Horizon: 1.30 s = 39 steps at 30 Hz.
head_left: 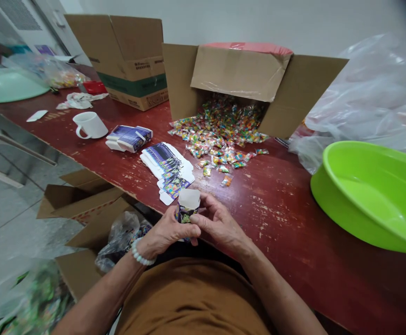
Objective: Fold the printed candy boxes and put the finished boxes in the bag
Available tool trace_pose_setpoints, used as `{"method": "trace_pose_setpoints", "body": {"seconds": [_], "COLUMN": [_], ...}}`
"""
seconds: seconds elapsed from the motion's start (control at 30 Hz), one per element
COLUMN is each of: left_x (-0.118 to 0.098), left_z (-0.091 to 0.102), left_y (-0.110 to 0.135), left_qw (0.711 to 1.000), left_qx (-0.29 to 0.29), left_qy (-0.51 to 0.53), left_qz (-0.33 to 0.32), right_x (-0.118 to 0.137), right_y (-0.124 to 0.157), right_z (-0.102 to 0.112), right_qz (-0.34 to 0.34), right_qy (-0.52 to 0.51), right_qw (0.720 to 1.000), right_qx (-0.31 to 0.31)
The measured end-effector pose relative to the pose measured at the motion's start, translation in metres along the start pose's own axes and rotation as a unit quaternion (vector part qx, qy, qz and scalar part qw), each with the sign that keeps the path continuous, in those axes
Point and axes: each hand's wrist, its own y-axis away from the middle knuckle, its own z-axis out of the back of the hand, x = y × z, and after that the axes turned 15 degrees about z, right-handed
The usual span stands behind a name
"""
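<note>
Both hands are around a small printed carton [186,212] at the table's front edge, its white inside showing through the open top. My left hand [168,229] grips it from the left, and a pale bead bracelet circles that wrist. On the other side, my right hand [220,221] has its thumb on the carton's front and its fingers behind. Just beyond lies a fanned stack of flat purple cartons [168,168]. Farther left are more bundled flat cartons [129,137]. Small wrapped candies [223,139] spill from an open cardboard box [237,72] onto the table.
A bright green basin [366,204] stands at right, with clear plastic bags [370,97] behind it. A white mug [89,125] and a closed-sided cardboard box [133,70] stand at left. Below the red table [265,242] are open cartons [80,200] and a plastic stool [10,149].
</note>
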Motion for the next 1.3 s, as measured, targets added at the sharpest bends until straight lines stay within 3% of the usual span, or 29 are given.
{"method": "trace_pose_setpoints", "body": {"seconds": [0.13,0.23,0.37,0.47,0.57,0.67,0.8,0.97,1.03,1.13,1.3], "left_x": [0.002,0.002,0.006,0.011,0.015,0.015,0.012,0.011,0.012,0.014,0.019], "left_z": [-0.005,-0.005,-0.004,-0.006,-0.008,-0.008,-0.004,0.003,0.004,0.002,-0.005], "left_y": [-0.005,-0.008,-0.006,-0.004,-0.002,-0.002,-0.003,-0.005,-0.005,-0.006,-0.006], "left_qw": [0.998,0.995,0.988,0.974,0.968,0.975,0.988,0.977,0.975,0.986,0.995], "left_qx": [-0.057,-0.076,-0.119,-0.179,-0.195,-0.176,-0.125,-0.135,-0.135,-0.118,0.004], "left_qy": [0.010,-0.033,-0.022,-0.009,-0.028,-0.021,-0.007,-0.119,-0.123,-0.024,0.095], "left_qz": [-0.028,-0.053,-0.099,-0.137,-0.157,-0.132,-0.090,-0.118,-0.130,-0.115,0.028], "right_x": [-0.010,-0.014,-0.011,-0.011,-0.015,-0.019,-0.018,-0.009,-0.005,-0.005,-0.013], "right_y": [-0.001,-0.004,-0.007,-0.007,-0.003,0.001,0.000,-0.009,-0.012,-0.011,-0.004], "right_z": [0.002,0.010,0.018,0.017,0.013,0.012,0.021,0.037,0.039,0.040,0.038], "right_qz": [-0.029,0.010,0.045,0.043,0.067,0.081,0.050,-0.006,0.005,0.043,0.149], "right_qy": [-0.045,0.049,0.152,0.117,0.086,0.065,0.062,0.052,0.067,0.163,0.275], "right_qw": [0.998,0.996,0.982,0.983,0.982,0.984,0.987,0.995,0.997,0.986,0.950], "right_qx": [-0.018,-0.080,-0.102,-0.137,-0.157,-0.147,-0.142,-0.083,-0.044,-0.003,-0.017]}}
